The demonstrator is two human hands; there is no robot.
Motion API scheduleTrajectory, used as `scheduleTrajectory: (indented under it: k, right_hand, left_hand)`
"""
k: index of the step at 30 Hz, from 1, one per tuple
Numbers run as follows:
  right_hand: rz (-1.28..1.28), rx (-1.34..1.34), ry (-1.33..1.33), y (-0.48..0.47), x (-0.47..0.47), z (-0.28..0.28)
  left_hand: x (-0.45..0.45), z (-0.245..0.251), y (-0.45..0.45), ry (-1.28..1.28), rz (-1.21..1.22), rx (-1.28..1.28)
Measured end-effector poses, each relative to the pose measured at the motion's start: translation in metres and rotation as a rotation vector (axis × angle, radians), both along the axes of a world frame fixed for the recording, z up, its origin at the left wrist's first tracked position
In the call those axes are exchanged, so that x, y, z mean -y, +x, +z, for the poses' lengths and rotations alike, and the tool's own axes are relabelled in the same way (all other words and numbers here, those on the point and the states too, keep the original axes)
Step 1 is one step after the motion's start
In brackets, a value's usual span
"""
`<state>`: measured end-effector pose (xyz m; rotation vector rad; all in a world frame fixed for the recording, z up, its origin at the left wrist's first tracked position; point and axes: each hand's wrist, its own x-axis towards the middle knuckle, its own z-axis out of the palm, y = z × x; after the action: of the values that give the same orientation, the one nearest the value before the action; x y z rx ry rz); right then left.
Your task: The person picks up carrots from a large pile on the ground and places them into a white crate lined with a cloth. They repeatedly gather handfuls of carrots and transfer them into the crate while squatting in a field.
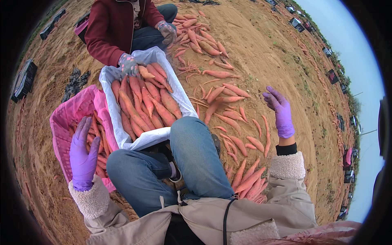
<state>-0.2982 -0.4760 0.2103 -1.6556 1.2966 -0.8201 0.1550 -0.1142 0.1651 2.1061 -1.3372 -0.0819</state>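
My left hand [82, 153], in a purple glove, is raised with the thumb apart and holds nothing. Beneath it stands a crate with a pink liner [65, 122], partly filled with sweet potatoes [105, 137]. On the right, my right hand [279, 111], gloved in purple too, hangs over the soil with bent fingers and nothing in them. Loose sweet potatoes [232, 122] lie on the ground to its left. Before my knees is a crate lined in white [180, 92], piled with large sweet potatoes [150, 104].
Across the white-lined crate sits a co-worker [107, 33], whose flowered glove [128, 65] touches a sweet potato at its far end. A heap of sweet potatoes [199, 36] lies beyond. Black plastic [76, 82] and a dark crate [24, 81] are at left.
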Motion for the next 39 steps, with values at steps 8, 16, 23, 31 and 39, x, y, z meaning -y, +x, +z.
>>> scheduleTrajectory:
  k: [8,16,23,31,39]
  right_hand:
    - [-0.385,0.060,0.170,-0.193,-0.092,-0.024]
    - [-0.104,0.039,0.355,-0.190,-0.001,-0.115]
    - [0.550,-1.180,0.511,-0.116,0.110,-0.288]
    - [0.055,-1.052,0.176,-0.093,0.082,-0.394]
    - [-0.073,-0.641,-0.076,-0.108,0.068,-0.343]
  left_hand:
    - [0.157,0.019,-0.106,-0.036,-0.493,0.057]
    - [0.191,-0.055,-0.189,0.426,-0.759,0.189]
    - [0.201,-0.099,-0.209,0.614,-0.832,0.026]
    - [0.209,-0.132,-0.207,0.737,-0.826,-0.134]
    - [0.197,-0.196,-0.237,0.727,-0.548,-0.736]
